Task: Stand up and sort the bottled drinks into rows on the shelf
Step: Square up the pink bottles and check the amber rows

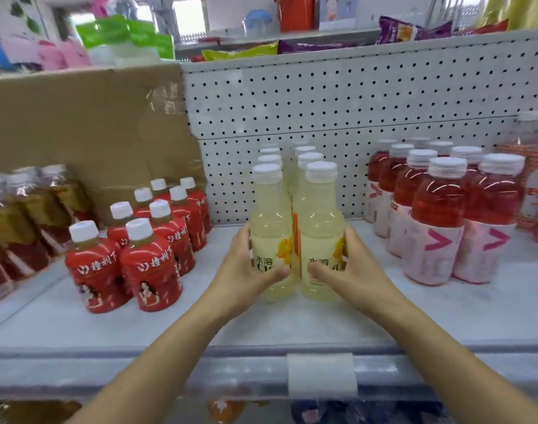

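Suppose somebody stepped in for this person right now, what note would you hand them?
Left hand grips the left front yellow bottle; right hand grips the right front yellow bottle, both standing on the shelf.
Done: yellow bottles form two rows back to the pegboard; red-label bottles on the left and pink drinks on the right also stand in rows.
Left: square up the front yellow pair, let go; the wrapped packs far left may still need sorting.
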### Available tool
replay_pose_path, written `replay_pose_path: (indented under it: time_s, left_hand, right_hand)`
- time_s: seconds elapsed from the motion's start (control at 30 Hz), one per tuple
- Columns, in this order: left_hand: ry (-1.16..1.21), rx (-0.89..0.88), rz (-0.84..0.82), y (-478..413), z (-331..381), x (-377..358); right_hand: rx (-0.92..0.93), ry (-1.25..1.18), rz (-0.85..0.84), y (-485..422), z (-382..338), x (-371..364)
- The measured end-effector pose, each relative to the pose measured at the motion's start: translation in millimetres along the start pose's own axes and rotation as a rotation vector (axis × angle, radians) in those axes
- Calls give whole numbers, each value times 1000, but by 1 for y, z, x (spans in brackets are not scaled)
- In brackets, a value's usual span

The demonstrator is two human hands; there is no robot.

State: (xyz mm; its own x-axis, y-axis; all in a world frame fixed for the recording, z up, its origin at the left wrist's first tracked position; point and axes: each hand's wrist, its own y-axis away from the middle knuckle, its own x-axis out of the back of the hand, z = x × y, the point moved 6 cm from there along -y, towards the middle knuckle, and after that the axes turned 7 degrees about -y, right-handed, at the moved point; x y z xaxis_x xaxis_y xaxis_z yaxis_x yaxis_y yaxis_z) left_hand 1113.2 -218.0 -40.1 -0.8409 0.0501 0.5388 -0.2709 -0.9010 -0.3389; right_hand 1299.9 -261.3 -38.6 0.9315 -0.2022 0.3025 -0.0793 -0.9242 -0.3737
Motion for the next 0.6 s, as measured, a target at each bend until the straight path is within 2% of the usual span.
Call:
replay_pose_path:
  time_s: [0.17,0.33,0.43,0.6]
  left_hand:
    - [116,-36,2,-3,-10,-9]
    - [108,-48,6,-4,-13,-9]
    - [91,-33,2,-4,-14,-10]
    - [122,-37,-3,-3,-10,-8]
  right_hand:
    - [-32,44,108,4,7,3]
    - [-31,173,244,1,2,-2]
    - [-55,222,256,0,1,-4]
    - [-67,110,183,2,5,-6]
